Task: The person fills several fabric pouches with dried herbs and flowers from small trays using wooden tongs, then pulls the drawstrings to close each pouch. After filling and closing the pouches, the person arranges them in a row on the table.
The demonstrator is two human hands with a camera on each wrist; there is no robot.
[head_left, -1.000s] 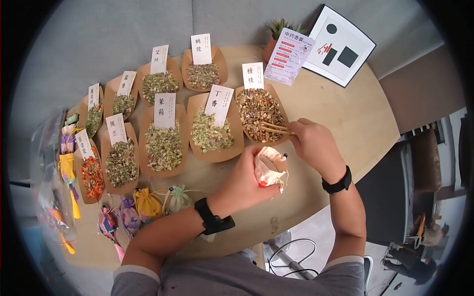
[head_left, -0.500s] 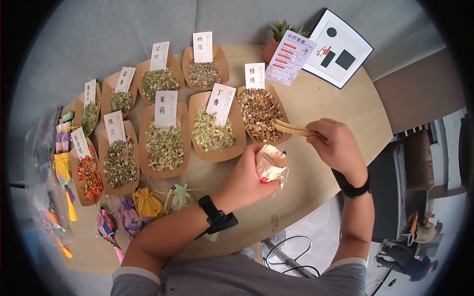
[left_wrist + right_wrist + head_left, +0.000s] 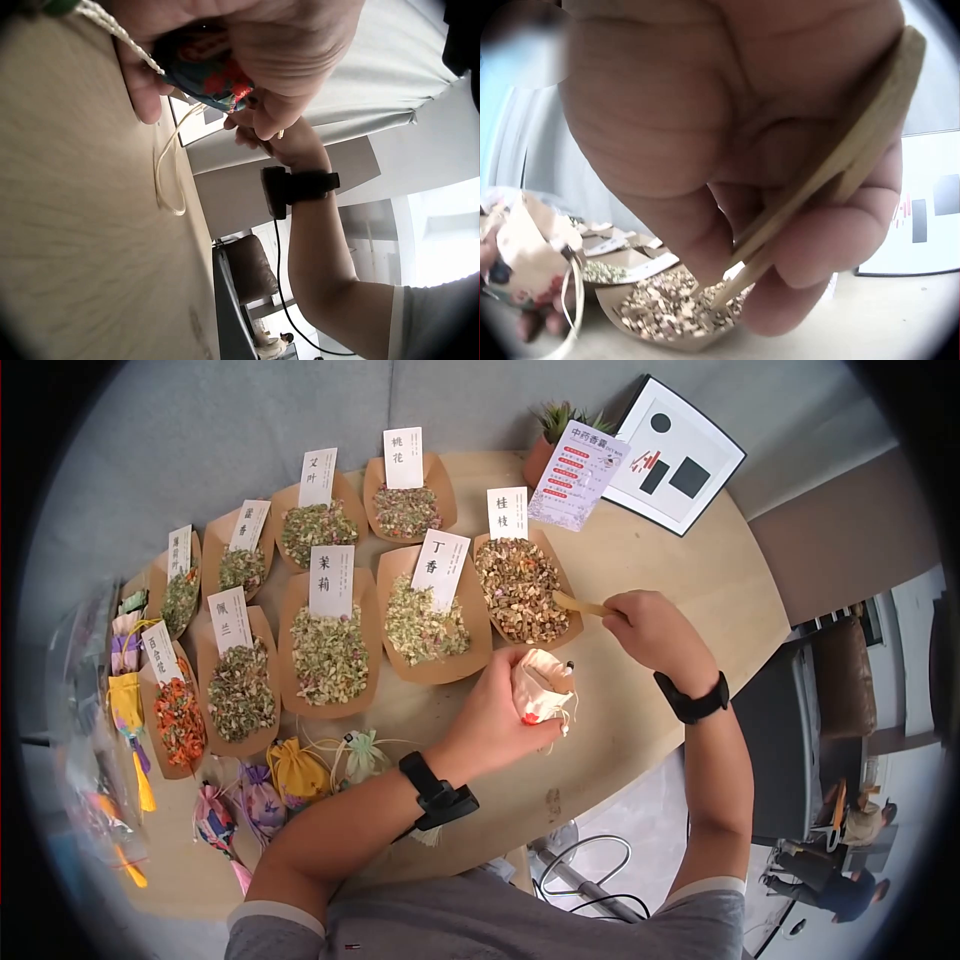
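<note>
My left hand point(image 3: 485, 715) grips a small drawstring pouch point(image 3: 538, 698), its cream mouth facing up. In the left wrist view, the pouch's lower part point(image 3: 229, 88) shows dark cloth with red flowers, and a pale cord hangs from it. My right hand point(image 3: 660, 632) pinches wooden tongs point(image 3: 582, 606) between thumb and fingers. Their tips reach over the right side of a brown paper tray point(image 3: 567, 630) heaped with chopped brown herb pieces point(image 3: 512, 585). In the right wrist view, both arms of the tongs point(image 3: 810, 187) slant down towards these pieces, slightly apart.
Several labelled paper trays of dried herbs and flowers, including a jasmine-labelled tray point(image 3: 330, 705), stand in two rows to the left. Finished-looking pouches, one yellow pouch point(image 3: 298, 772), lie at front left. A potted plant point(image 3: 545, 455), purple card point(image 3: 575, 480) and framed picture point(image 3: 690, 435) stand behind.
My right hand first drew the tongs back to the right, away from the herb pieces, then moved them up and left again to the tray's right side. The left hand and pouch stay nearly still.
</note>
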